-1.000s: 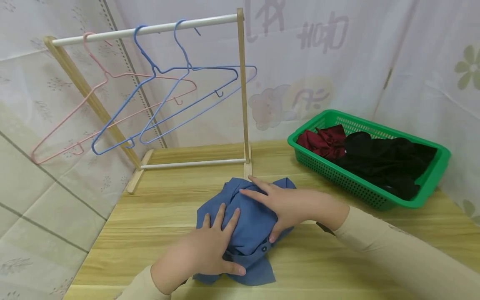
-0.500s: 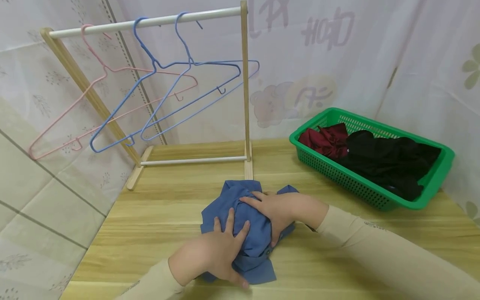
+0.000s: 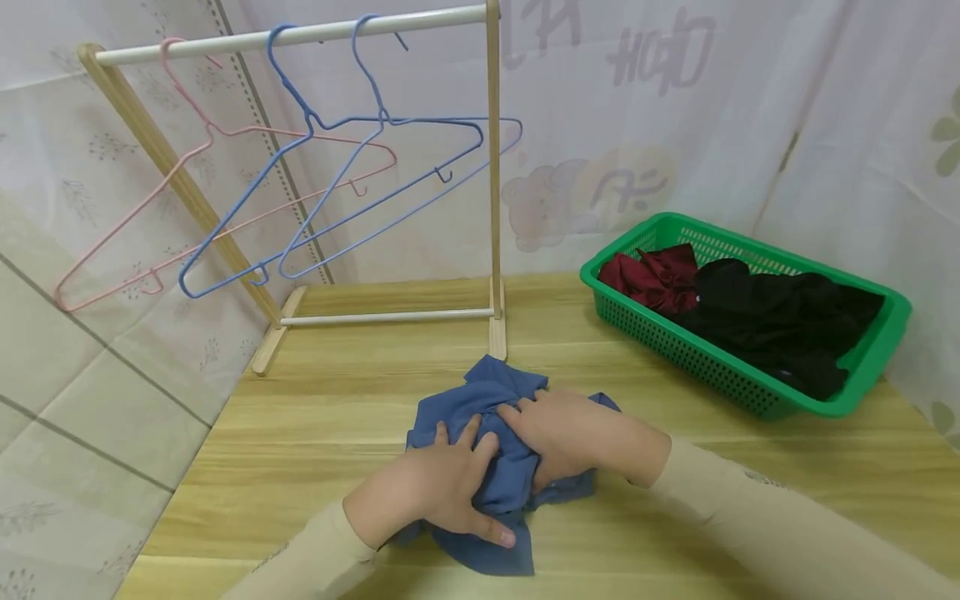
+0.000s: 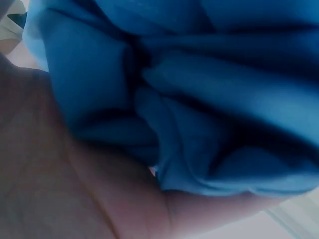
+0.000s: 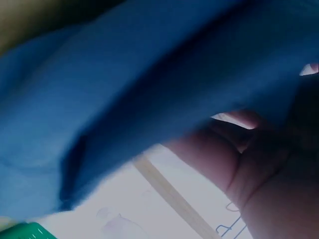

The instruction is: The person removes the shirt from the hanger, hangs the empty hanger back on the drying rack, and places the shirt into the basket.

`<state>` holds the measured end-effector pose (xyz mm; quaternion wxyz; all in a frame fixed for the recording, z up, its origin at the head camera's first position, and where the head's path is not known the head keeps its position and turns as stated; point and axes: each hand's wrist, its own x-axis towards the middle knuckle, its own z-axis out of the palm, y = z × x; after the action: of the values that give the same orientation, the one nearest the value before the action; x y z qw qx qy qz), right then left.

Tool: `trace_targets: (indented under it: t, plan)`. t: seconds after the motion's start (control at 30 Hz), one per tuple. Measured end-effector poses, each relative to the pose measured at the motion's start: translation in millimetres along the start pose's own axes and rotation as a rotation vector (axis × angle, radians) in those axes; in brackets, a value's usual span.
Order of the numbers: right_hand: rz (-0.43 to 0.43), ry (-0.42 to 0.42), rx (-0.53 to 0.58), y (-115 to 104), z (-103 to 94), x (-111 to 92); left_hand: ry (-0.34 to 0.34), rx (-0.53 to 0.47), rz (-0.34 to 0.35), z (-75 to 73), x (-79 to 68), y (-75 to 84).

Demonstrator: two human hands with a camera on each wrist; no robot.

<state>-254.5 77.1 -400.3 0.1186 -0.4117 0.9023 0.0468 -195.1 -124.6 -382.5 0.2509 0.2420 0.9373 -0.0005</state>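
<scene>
A crumpled blue shirt [image 3: 442, 408] lies bunched on the wooden table in the head view. My left hand [image 3: 427, 492] presses on its near left side, fingers spread and thumb stretched out over the lower folds. My right hand [image 3: 573, 437] grips the right side with fingers curled into the cloth. In the left wrist view, thick folds of the shirt [image 4: 199, 109] rest against the palm. The shirt [image 5: 124, 99] fills much of the right wrist view, partly covering the fingers. Both hands hide much of the shirt's middle.
A wooden rack [image 3: 493, 167] stands behind, with a pink hanger [image 3: 176, 171] and two blue hangers [image 3: 262, 171] on its white rail. At the right sits a green basket [image 3: 675, 354] holding a dark red garment [image 3: 652, 279] and black clothing [image 3: 780, 312]. The wooden table [image 3: 300, 450] extends around the shirt.
The shirt has been gathered into a more crumpled bundle, turning slightly. My left hand has moved right and my right hand's fingers have curled into the cloth. The view has shifted a little.
</scene>
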Motion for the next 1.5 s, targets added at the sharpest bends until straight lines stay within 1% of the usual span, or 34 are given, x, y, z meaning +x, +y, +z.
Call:
trace_targets:
  t: [0.07,0.17,0.27,0.4,0.5,0.57,0.67,0.77,0.83,0.97,1.07,1.13,1.2,1.3,1.37,1.43,1.5]
  plan:
    - [-0.018,0.024,-0.033,-3,1.2,-4,0.005,0.016,-0.006,0.2,0.2,2.6]
    - [-0.024,0.032,-0.039,-9,3.2,-9,0.02,0.051,-0.036,5.2,0.3,7.6]
    - [-0.003,0.026,-0.018,-13,3.4,-13,0.066,0.135,-0.067,12.7,0.2,14.1]
    - [0.022,0.012,0.018,-11,1.4,-13,0.132,0.288,-0.108,21.5,0.8,24.5]
    - [0.01,-0.009,0.027,-3,0.3,-9,0.145,0.34,-0.131,24.3,3.0,29.8]
    - [0.006,-0.042,0.039,3,-0.4,-4,0.134,0.328,-0.144,24.0,5.0,30.6]
    - [0.019,-0.097,0.076,9,-0.7,0,0.11,0.273,-0.161,23.2,7.4,28.4]
    - [0.047,-0.115,0.049,7,-1.4,-1,0.114,0.209,-0.172,22.0,8.2,23.9]
    - [0.064,-0.103,0.006,3,-2.5,-2,0.134,0.169,-0.176,21.1,7.9,20.4]
    - [0.107,-0.048,-0.08,-5,-4.6,-5,0.177,0.102,-0.18,20.2,6.1,12.3]
    - [0.13,-0.009,-0.137,-9,-2.9,-8,0.193,0.085,-0.182,21.7,3.9,5.5]
    - [0.138,0.012,-0.168,-11,-0.6,-10,0.197,0.09,-0.171,22.9,1.8,1.6]
    - [0.139,0.029,-0.167,-11,2.3,-12,0.195,0.105,-0.149,22.7,-1.0,-1.1]
    - [0.137,0.049,-0.136,-11,6.5,-16,0.153,0.082,-0.121,18.9,-5.3,-3.3]
    - [0.132,0.053,-0.089,-11,9.1,-18,0.115,0.043,-0.127,17.5,-6.4,-3.7]
    - [0.133,0.057,-0.057,-11,11.4,-20,0.083,0.008,-0.147,17.6,-5.8,-2.6]
    - [0.138,0.058,-0.036,-12,13.0,-22,0.085,0.013,-0.171,19.9,-3.8,-0.5]
